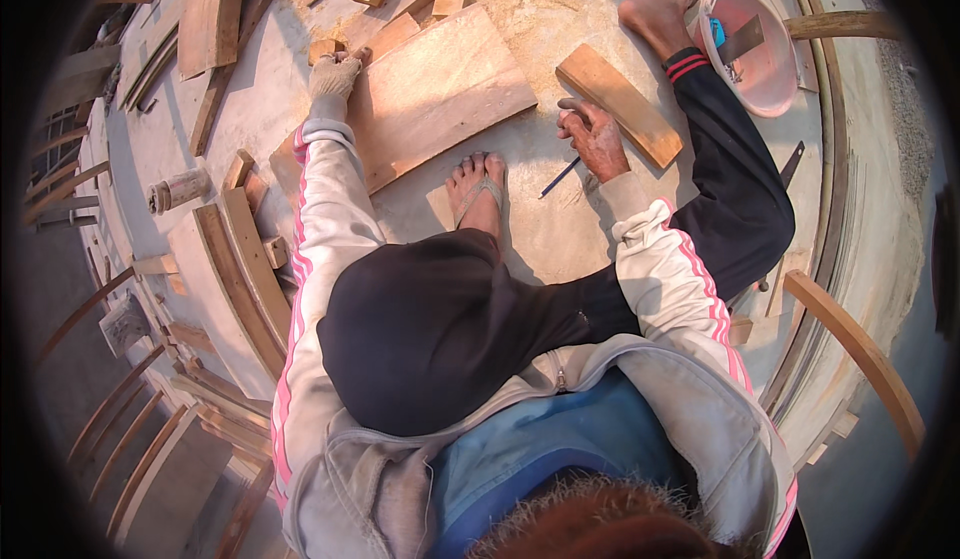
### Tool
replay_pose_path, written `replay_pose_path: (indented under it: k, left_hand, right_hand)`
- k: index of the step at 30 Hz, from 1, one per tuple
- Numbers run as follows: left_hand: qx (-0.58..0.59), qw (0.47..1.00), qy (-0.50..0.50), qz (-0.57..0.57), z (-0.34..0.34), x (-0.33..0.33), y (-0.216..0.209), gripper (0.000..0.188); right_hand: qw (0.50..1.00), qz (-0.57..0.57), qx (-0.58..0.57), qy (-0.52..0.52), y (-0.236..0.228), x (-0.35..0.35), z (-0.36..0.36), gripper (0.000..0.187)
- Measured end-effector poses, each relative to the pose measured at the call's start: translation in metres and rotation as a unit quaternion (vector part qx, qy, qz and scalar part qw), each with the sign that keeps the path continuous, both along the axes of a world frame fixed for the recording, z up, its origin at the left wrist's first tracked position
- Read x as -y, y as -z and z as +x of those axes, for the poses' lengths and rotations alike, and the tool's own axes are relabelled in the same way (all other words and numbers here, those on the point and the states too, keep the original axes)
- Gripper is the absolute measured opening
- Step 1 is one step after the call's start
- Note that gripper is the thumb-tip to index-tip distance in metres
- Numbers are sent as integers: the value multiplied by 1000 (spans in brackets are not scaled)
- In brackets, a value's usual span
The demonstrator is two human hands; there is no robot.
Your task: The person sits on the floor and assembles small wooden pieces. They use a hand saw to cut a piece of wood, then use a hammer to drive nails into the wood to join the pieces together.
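A wide, flat wooden board lies tilted on the floor ahead of me. My left hand, in a pale knitted hand cover that leaves the fingertips bare, is at the board's left edge, its fingers bent. A small wood block touches or almost touches those fingers; what they grip is hidden. To the board's right, my right hand is closed, with a dark blue pencil sticking out from under it toward me. Just beyond that hand lies a thick wooden block, set at a slant.
My bare feet in sandals frame the work, one foot by the board's near edge. A pink basin with tools stands at far right. Wood offcuts lie at left, with more planks and sawdust at the far side. A jar lies left.
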State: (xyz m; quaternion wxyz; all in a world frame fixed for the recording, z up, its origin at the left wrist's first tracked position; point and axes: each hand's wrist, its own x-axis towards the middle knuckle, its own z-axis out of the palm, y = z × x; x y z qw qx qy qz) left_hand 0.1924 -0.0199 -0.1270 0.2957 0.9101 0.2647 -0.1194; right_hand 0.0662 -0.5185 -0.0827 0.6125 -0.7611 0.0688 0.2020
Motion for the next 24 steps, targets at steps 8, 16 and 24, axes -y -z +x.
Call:
replay_pose_path:
  k: [8,16,24]
  left_hand:
    - [-25,970,174,167,-5,58,-75,59]
    - [-24,979,155,131,-18,87,-78,72]
    - [-123,991,19,49,24,50,-23,98]
  right_hand:
    - [1000,-9,0,-9,11,-5,8,42]
    - [999,-9,2,-46,14,-7,9,41]
    - [999,-10,17,-45,13,-9,5,38]
